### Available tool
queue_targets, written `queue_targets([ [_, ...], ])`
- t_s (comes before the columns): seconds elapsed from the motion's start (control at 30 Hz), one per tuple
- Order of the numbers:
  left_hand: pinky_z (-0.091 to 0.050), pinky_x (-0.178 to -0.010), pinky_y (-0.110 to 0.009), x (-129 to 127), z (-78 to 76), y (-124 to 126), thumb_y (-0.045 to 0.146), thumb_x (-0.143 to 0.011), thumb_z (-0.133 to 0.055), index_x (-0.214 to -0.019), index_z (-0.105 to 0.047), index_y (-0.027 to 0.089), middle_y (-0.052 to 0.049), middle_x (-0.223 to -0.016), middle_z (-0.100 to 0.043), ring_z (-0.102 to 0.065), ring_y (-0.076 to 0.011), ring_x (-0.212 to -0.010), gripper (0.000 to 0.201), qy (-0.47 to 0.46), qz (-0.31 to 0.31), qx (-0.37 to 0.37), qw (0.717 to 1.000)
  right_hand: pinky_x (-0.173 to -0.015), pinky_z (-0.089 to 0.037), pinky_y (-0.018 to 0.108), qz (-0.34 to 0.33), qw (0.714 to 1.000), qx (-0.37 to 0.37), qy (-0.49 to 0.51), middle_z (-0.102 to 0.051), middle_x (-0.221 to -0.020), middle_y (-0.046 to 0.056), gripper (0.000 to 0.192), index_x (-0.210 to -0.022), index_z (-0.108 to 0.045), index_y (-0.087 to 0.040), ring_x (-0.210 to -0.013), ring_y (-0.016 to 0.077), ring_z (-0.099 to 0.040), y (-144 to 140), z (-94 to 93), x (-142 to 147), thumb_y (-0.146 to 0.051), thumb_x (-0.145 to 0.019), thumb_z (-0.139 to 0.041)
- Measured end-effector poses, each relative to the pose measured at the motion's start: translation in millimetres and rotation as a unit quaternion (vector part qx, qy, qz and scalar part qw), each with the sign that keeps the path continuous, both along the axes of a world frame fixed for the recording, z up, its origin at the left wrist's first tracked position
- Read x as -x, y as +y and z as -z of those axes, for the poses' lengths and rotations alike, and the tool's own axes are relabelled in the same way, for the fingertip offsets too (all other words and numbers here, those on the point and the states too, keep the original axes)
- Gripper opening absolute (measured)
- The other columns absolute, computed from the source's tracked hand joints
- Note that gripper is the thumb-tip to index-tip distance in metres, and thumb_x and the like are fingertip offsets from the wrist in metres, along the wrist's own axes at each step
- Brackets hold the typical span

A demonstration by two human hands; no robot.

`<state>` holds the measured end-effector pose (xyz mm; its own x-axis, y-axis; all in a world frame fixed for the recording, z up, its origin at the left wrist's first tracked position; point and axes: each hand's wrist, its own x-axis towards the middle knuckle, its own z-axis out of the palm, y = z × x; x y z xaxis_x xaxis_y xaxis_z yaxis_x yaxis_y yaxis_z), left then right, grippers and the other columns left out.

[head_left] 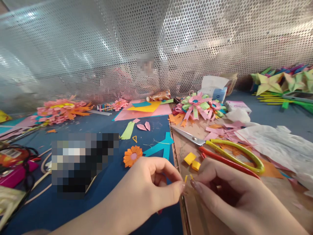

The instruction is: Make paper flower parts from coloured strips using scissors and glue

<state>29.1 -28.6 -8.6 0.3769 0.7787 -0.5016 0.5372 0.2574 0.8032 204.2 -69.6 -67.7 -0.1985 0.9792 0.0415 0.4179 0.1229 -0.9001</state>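
Observation:
My left hand [156,186] and my right hand [220,189] face each other over the edge of a brown cardboard sheet [202,212], fingertips a small gap apart. Each is closed in a pinch on a thin yellow paper strip [186,179], whose ends show at the fingertips. Whether it is one piece or two I cannot tell. Just beyond the fingers lie two small yellow paper pieces [190,158]. Scissors [234,156] with red and yellow handles rest on the cardboard behind my right hand. An orange paper flower [132,156] sits beyond my left hand.
Blue paper strips [158,147] and a tiny yellow triangle [134,139] lie on the blue table [102,209]. Pink paper flowers [61,109], a ribbon-like flower [195,102] and colored sheets [144,112] stand toward the perforated metal panel [122,39]. Crumpled white plastic [276,140] lies right.

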Motion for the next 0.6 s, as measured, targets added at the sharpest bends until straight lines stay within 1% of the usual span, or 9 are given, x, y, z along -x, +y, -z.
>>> queue_targets([
  [0.1, -0.036, -0.042, -0.015, 0.1, 0.9, 0.1, 0.033, -0.073, -0.062, -0.075, -0.060, 0.016, 0.004, -0.056, -0.049, -0.041, -0.0072, -0.050, 0.017, 0.000, -0.002, -0.001, 1.000, -0.044, -0.041, 0.019, -0.005, 1.000, -0.007, -0.009, -0.054, -0.061, 0.000, 0.019, -0.071, -0.053, -0.022, -0.051, 0.0116, -0.050, -1.5, 1.2, -0.6, -0.032, -0.084, -0.045],
  [0.33, -0.034, -0.042, -0.016, 1.2, -0.5, -2.2, 0.033, -0.074, -0.062, -0.075, -0.059, 0.016, 0.005, -0.055, -0.048, -0.039, -0.0061, -0.048, 0.017, -0.015, 0.009, 0.004, 1.000, -0.049, -0.045, 0.020, -0.008, 1.000, -0.005, -0.010, -0.060, -0.064, 0.002, 0.017, -0.071, -0.054, -0.020, -0.056, 0.0128, -0.055, -0.6, -1.4, 1.2, -0.028, -0.084, -0.046],
  [0.6, -0.029, -0.043, -0.017, -0.2, -0.6, -0.8, 0.032, -0.073, -0.063, -0.074, -0.061, 0.016, 0.005, -0.054, -0.047, -0.037, -0.0058, -0.047, 0.017, -0.016, 0.014, 0.001, 1.000, -0.046, -0.044, 0.019, -0.005, 1.000, -0.006, 0.003, -0.056, -0.062, 0.000, 0.016, -0.068, -0.053, -0.021, -0.053, 0.0116, -0.052, -1.5, -5.0, 2.9, -0.027, -0.082, -0.048],
])
